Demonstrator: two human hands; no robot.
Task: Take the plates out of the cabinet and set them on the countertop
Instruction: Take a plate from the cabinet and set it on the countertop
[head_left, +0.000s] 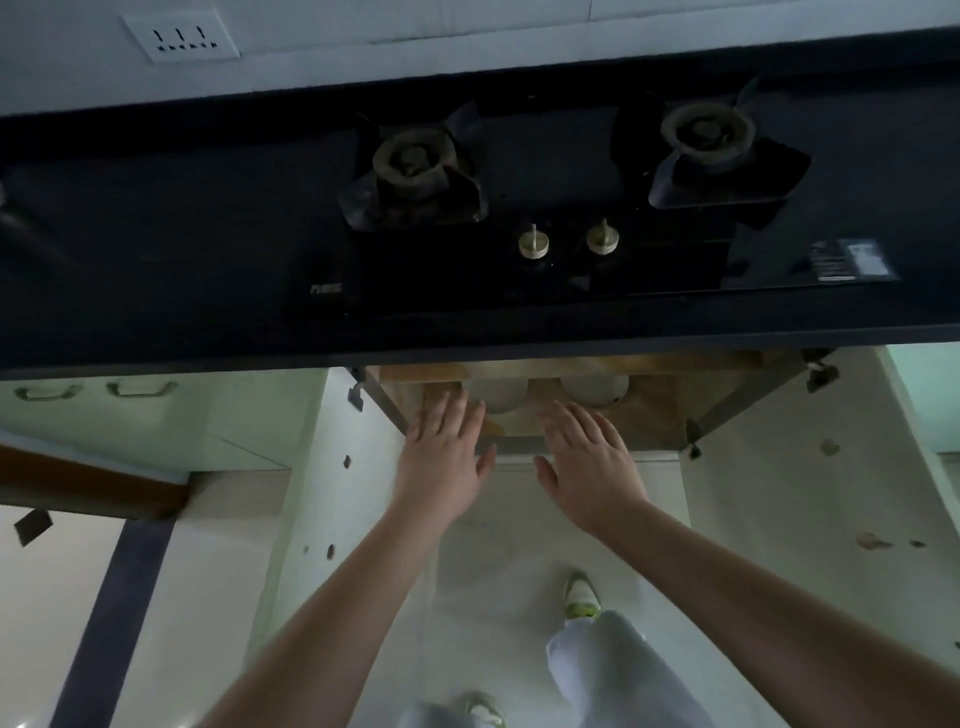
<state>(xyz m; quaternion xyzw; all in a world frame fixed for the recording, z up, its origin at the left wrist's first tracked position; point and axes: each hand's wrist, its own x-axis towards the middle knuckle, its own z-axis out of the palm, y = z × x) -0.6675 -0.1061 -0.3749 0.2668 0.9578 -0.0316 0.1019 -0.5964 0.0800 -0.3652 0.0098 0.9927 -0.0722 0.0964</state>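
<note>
Two white plates, one on the left (500, 395) and one on the right (595, 387), lie side by side on the wooden shelf of the open cabinet (649, 410) below the dark countertop (156, 249). The countertop's edge hides their far halves. My left hand (444, 457) reaches toward the left plate with straight fingers, its fingertips just short of the rim. My right hand (589, 462) stretches flat toward the right plate, fingertips close under it. Neither hand holds anything.
A black two-burner gas hob (519, 208) with two knobs is set into the countertop above the cabinet. Both cabinet doors (332, 467) stand open on either side. Closed doors with handles (140, 388) sit at the left. My legs and shoes (582, 597) stand on the pale floor.
</note>
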